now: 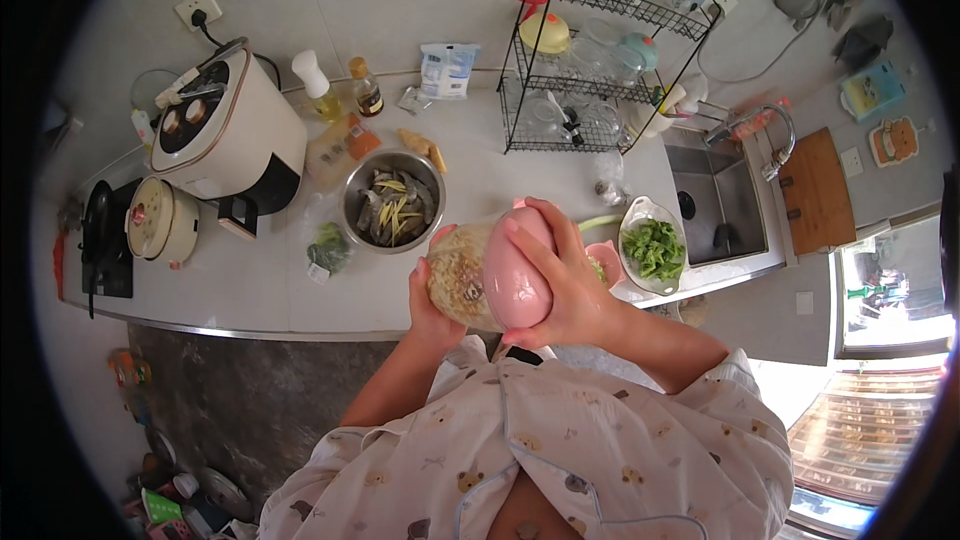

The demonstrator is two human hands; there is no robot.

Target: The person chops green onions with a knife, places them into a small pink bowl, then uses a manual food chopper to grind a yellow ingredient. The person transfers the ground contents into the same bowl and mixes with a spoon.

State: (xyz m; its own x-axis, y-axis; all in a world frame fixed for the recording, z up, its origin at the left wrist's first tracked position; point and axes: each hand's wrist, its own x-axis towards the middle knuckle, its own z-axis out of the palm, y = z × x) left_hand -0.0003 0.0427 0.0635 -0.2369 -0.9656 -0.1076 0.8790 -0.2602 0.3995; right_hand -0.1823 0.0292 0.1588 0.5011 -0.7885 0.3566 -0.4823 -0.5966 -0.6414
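Between my hands is a clear food chopper bowl (459,274) with pale minced food inside, tilted on its side. My left hand (435,307) grips the bowl's end. The fingers of my right hand (562,285) are spread over the chopper's pink lid (521,270). Just beyond my left hand, a steel bowl (351,229) holds grey shrimp (412,199) with yellow ginger strips (391,216) on top. Beside my right hand is a pink bowl (613,262), partly hidden, with chopped bits in it. Right of that, chopped greens (654,250) lie in a white oval dish (628,211).
Left on the counter (240,300) stand an air fryer (247,127), a cream pot (180,221) and a black pan (97,221). Bottles (366,90) and a wire rack (607,82) line the wall. A steel sink (716,202) is at right. A bag of greens (328,247) lies near the steel bowl.
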